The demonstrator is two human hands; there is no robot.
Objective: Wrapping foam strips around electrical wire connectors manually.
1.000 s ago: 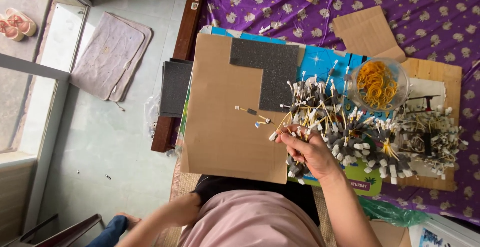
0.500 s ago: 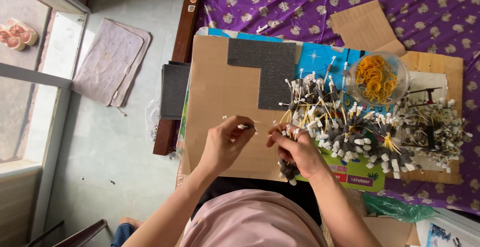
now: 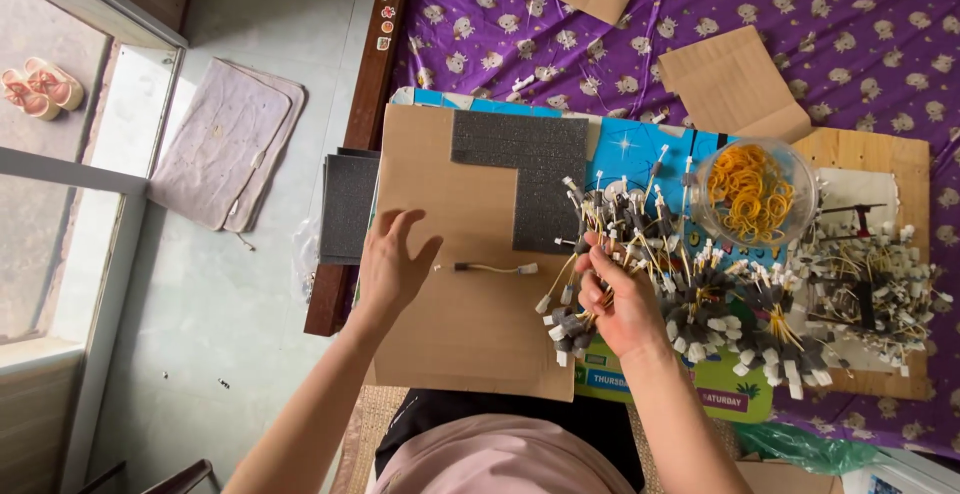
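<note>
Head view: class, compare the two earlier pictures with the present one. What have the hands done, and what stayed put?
The left hand came up from below, pinched a short wire piece half a second ago, then let it go; it now lies alone on the cardboard sheet, the hand open beside it. The right hand stayed in the pile of wire pieces. The bowl of rubber bands and the foam kept their places.

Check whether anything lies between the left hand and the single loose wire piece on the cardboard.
Nothing visible does. Only bare cardboard sheet separates the left hand from the loose wire piece; the dark foam pad sits farther up, outside that path.
</note>
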